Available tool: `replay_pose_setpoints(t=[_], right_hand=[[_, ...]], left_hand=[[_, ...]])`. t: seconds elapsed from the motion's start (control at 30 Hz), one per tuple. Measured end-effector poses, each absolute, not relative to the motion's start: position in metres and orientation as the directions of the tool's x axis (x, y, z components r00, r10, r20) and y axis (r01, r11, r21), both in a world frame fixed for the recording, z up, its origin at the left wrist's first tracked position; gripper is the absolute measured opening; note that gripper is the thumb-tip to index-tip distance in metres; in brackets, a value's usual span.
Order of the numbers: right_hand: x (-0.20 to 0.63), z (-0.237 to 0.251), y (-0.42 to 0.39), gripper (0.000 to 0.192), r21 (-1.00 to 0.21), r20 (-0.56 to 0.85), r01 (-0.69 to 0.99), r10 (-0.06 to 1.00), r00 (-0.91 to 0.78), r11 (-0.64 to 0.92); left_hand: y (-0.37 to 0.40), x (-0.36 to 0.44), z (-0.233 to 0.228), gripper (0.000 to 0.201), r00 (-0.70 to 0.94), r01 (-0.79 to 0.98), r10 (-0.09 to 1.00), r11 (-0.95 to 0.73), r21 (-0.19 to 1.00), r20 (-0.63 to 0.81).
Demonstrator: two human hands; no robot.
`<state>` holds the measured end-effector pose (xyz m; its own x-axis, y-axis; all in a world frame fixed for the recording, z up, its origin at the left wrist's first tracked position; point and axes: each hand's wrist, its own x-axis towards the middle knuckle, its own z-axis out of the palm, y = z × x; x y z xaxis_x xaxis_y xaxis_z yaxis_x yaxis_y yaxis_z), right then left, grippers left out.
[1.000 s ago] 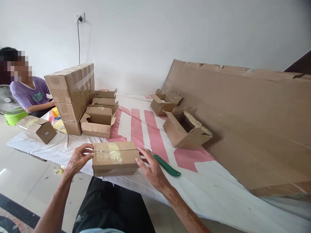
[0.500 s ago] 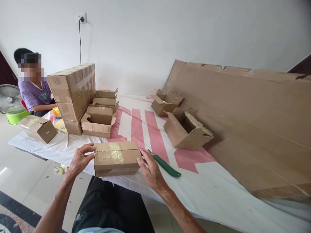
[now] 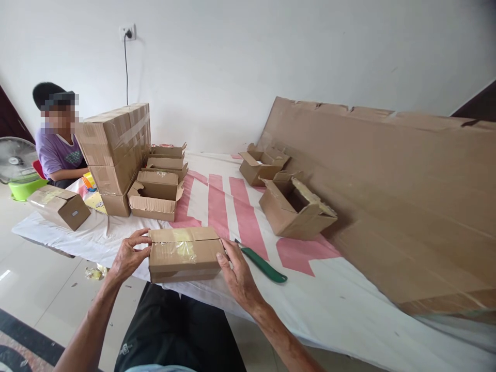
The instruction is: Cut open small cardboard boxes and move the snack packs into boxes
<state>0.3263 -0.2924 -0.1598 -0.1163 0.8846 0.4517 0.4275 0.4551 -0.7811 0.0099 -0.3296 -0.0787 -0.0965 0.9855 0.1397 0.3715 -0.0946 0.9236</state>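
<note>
The left hand [image 3: 129, 256] and right hand [image 3: 238, 273] clamp 1 closed box [image 3: 185, 261] between them at the near edge of the table [image 3: 318, 305]. 1 green knife [image 3: 265, 266] lies just beside the right hand. Beyond stand 5 open boxes [image 3: 153, 209], 3 left and 2 right; 1 stack [image 3: 110, 144] partly hides 1 seated person [image 3: 58, 155].

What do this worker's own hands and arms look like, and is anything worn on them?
The left hand and right hand have no gloves, rings or cables showing. The visible forearms show no sleeves or watch.
</note>
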Motion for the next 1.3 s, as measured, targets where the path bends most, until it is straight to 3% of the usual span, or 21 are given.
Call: replay_pose_setpoints(t=[0.23,0.33,0.43,0.53,0.63,0.8,0.87,0.93,1.07,1.17,1.3], right_hand=[[0.353,-0.159,-0.28,0.049,-0.748,0.451,0.469,0.878,-0.161,0.47],[0.397,-0.173,-0.26,0.044,-0.58,0.441,0.701,0.883,-0.158,0.415],[0.439,-0.198,-0.248,0.036,-0.348,0.241,0.905,0.956,-0.165,0.244],[0.461,-0.22,-0.247,0.035,-0.265,0.083,0.953,0.988,-0.13,0.148],[0.466,-0.226,-0.246,0.035,-0.318,0.092,0.94,0.991,-0.1,0.124],[0.452,-0.171,-0.234,0.042,-0.625,0.323,0.765,0.944,0.072,0.156],[0.432,-0.127,-0.236,0.044,-0.716,0.338,0.648,0.941,-0.005,0.26],[0.403,-0.082,-0.245,0.045,-0.774,0.264,0.541,0.944,-0.197,0.33],[0.341,-0.019,-0.264,0.037,-0.774,0.251,0.337,0.749,-0.614,0.536],[0.314,-0.005,-0.264,0.033,-0.757,0.23,0.294,0.659,-0.717,0.583],[0.303,0.0,-0.252,0.031,-0.735,0.2,0.305,0.624,-0.755,0.606]], left_hand=[[-0.323,0.009,-0.076,0.029,-0.071,0.348,0.992,-0.069,0.935,0.1],[-0.322,0.009,-0.083,0.032,-0.098,0.327,0.987,-0.086,0.941,0.125],[-0.323,0.011,-0.09,0.035,-0.129,0.331,0.98,-0.103,0.938,0.153],[-0.325,0.015,-0.092,0.035,-0.136,0.335,0.979,-0.096,0.937,0.149],[-0.327,0.018,-0.09,0.036,-0.104,0.29,0.986,-0.096,0.952,0.132],[-0.331,0.02,-0.087,0.034,-0.079,0.26,0.991,-0.083,0.962,0.107],[-0.332,0.02,-0.086,0.031,-0.077,0.286,0.991,-0.079,0.955,0.105],[-0.334,0.02,-0.084,0.029,-0.079,0.299,0.991,-0.08,0.951,0.108],[-0.336,0.02,-0.083,0.028,-0.066,0.3,0.99,-0.096,0.949,0.121],[-0.338,0.02,-0.084,0.023,-0.047,0.317,0.992,-0.098,0.943,0.119],[-0.339,0.021,-0.082,0.025,-0.047,0.334,0.993,-0.089,0.938,0.111]])
